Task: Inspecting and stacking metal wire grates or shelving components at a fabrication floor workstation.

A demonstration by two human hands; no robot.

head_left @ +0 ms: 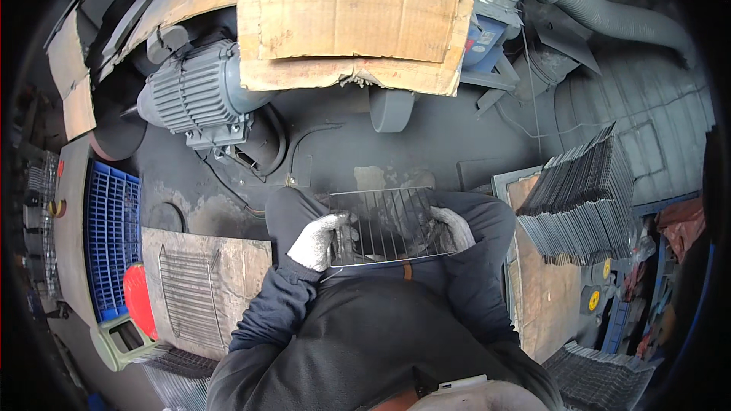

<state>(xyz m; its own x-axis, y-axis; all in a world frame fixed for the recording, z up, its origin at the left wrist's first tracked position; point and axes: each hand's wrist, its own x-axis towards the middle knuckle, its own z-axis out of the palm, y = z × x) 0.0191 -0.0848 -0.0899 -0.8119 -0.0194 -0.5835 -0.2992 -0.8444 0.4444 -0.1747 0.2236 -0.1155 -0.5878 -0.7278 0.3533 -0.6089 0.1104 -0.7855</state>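
Observation:
Over my lap I hold a wire rack (385, 226), a rectangular metal frame with thin parallel bars. My left hand (323, 240), in a whitish work glove, is closed round its left side. At the opposite side, my right hand (454, 230), in a similar glove with dark smudges, grips the edge; the bars and frame partly hide its fingers. To my right a tall, fanned stack of similar racks (579, 202) stands on a board (544, 297). On another board (247, 262) to my left lies a small pile of racks (189, 293).
Ahead are a grey electric motor (190, 91), a cardboard sheet (354, 7) above a wheel (392, 110), and a ducting hose (624, 19). A blue plastic crate (113, 228), a red round object (138, 301) and a green stool (118, 342) are left. More racks (601, 373) lie lower right.

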